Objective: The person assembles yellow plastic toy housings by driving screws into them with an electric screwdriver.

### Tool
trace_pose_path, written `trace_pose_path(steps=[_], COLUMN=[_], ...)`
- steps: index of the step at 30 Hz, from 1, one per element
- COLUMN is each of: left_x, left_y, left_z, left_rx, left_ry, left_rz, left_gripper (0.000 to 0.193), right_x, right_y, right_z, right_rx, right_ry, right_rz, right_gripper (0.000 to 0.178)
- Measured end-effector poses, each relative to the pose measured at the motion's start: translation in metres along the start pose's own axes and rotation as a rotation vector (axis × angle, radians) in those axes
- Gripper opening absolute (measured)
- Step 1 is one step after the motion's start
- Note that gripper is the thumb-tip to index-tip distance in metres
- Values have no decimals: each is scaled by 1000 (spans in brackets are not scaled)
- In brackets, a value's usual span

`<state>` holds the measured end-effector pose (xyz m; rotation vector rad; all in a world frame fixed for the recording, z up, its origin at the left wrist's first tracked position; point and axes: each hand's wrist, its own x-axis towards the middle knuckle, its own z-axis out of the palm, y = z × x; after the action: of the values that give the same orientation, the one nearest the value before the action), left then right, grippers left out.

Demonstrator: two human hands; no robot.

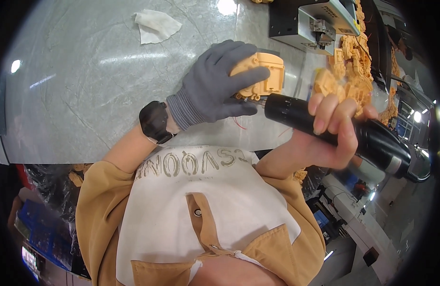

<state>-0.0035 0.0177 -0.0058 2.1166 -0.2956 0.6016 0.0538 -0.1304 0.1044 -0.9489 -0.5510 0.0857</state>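
Note:
In a grey knit glove, my left hand [224,78] is closed around a yellow-orange plastic housing [270,71], thumb across its face. The housing is held just above the grey tabletop. My bare right hand [336,126] wraps round a black electric screwdriver [296,112] with a cord at its rear end. The tool points left, and its thin bit meets the lower edge of the housing near my left fingers. Whether a screw sits under the tip is too small to tell. A thin red wire [239,124] hangs below the housing.
A crumpled white cloth [157,26] lies at the far left of the grey table [96,90]. At the far right stands a black and silver machine [315,28]. Beside it, many yellow-orange plastic parts [351,71] are heaped along the right side.

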Motion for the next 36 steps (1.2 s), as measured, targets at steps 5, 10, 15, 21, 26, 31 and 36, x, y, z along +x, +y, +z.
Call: trace_pose_path(steps=[5, 10, 15, 21, 26, 31, 36], left_x=[2, 2, 1, 0, 1, 0, 1], left_y=[2, 1, 0, 0, 0, -1, -1], left_z=[3, 4, 6, 6, 7, 7, 8], left_rx=[-9, 1, -21, -26, -28, -28, -24], left_ry=[-9, -7, 15, 3, 14, 27, 26], left_rz=[7, 10, 15, -4, 5, 14, 15], left_gripper=[58, 56, 50, 47, 45, 46, 47], right_x=[-1, -1, -2, -3, -2, -2, -4], right_y=[0, 2, 3, -6, 0, 0, 0], right_z=[-9, -14, -15, -10, -7, -9, -7], right_rx=[-50, -63, -86, -3, -64, -122, -93], right_ry=[14, 23, 23, 19, -11, -19, -12], right_rz=[3, -1, -11, -34, -26, -12, -33], right_gripper=[43, 43, 44, 43, 43, 43, 43])
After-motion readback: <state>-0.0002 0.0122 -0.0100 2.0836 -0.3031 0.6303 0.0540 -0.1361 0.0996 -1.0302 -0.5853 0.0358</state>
